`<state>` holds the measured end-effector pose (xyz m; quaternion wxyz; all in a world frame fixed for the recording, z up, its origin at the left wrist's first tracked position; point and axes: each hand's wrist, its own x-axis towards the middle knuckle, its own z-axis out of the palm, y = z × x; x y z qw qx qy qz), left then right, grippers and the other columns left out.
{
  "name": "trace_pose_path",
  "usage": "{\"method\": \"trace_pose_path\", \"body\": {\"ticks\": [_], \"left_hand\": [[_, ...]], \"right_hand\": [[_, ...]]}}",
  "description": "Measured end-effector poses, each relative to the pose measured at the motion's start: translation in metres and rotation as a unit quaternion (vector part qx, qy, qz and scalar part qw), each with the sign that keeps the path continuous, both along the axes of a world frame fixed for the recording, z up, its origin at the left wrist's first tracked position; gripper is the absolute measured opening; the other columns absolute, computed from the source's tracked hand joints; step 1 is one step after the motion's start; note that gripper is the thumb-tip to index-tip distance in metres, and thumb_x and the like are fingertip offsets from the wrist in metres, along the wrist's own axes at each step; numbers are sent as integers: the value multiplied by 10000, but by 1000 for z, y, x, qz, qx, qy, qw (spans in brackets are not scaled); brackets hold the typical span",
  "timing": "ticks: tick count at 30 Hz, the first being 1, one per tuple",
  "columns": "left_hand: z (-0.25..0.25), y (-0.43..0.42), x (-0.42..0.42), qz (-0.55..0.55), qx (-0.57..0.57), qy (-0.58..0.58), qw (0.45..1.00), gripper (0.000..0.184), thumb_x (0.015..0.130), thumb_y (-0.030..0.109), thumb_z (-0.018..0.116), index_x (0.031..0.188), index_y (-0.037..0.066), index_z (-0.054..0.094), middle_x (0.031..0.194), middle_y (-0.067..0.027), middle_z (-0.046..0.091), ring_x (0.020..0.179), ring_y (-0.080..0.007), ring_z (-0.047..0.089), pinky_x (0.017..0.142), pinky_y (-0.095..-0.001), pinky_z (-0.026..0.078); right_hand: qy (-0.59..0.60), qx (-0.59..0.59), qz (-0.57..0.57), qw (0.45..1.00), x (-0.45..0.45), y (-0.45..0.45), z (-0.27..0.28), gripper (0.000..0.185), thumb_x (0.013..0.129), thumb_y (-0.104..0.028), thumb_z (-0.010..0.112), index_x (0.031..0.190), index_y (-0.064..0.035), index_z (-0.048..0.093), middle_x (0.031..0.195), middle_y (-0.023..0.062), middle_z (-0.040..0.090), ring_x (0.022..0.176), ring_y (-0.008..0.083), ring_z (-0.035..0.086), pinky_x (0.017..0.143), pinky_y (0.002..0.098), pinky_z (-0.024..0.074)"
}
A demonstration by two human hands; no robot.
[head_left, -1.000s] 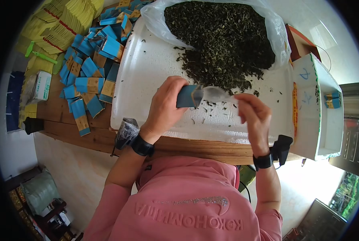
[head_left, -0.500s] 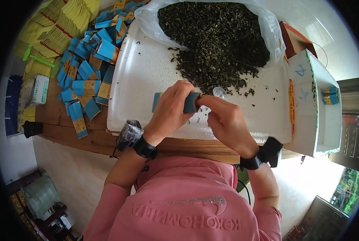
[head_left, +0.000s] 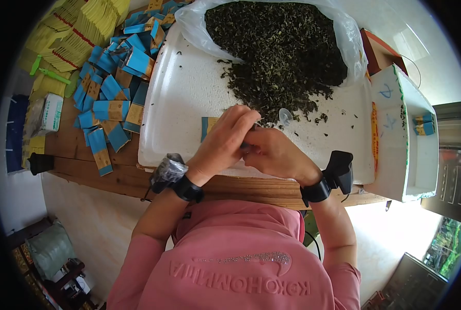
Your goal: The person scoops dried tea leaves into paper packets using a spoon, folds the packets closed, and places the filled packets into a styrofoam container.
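My left hand [head_left: 225, 135] is wrapped around a small blue and brown cardboard box [head_left: 208, 125]; one end shows at the left of the hand, and the middle is hidden. Against the other end, my right hand [head_left: 273, 149] has its fingers curled in and pressed close to the left fingers; the fingertips are partly hidden. Both hands are over the white foam tray [head_left: 173, 103]. Beyond them lies a heap of dark dried leaves [head_left: 277, 46], spilling from a clear plastic bag [head_left: 352, 46]. A small clear plastic scoop or cup [head_left: 285, 117] rests at the heap's near edge.
Many similar blue boxes [head_left: 112, 111] are piled on the wooden table [head_left: 65, 139] at left. Behind them are stacked yellow packets [head_left: 81, 31]. A white foam box [head_left: 421, 155] with a few blue boxes inside stands at right, beside a reddish-brown box [head_left: 380, 51].
My right hand has moved left and closed in against the left hand, covering the box's right end. The left hand has shifted slightly right with the box.
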<state>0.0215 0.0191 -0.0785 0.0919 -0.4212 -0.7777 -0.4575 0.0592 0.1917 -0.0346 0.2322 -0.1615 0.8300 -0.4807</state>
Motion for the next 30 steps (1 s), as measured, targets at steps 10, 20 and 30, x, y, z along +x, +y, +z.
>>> {"method": "trace_pose_path", "body": {"ticks": [10, 20, 30], "left_hand": [[11, -39, -15, -28, -83, -110, 990, 641, 636, 14, 845, 1225, 75, 600, 1132, -104, 650, 1073, -318, 594, 912, -405, 492], [5, -21, -12, 0, 18, -139, 990, 503, 683, -42, 812, 1134, 40, 605, 1144, -106, 610, 1075, -292, 604, 901, -366, 500], [8, -18, -16, 29, 38, -141, 989, 485, 695, -26, 821, 1119, 27, 593, 1117, -95, 612, 1026, -254, 611, 896, -334, 483]], "right_hand": [[249, 108, 8, 962, 8, 7, 8, 427, 825, -255, 762, 1175, -36, 652, 716, 175, 627, 665, 343, 646, 581, 413, 481], [200, -50, -46, 977, 13, 23, 11, 462, 823, -79, 752, 1264, -34, 621, 1096, 170, 673, 901, 263, 667, 776, 359, 529], [170, 12, -267, 949, 40, 74, -15, 346, 826, -33, 707, 1170, -13, 666, 1195, 112, 674, 1009, 223, 644, 855, 330, 510]]}}
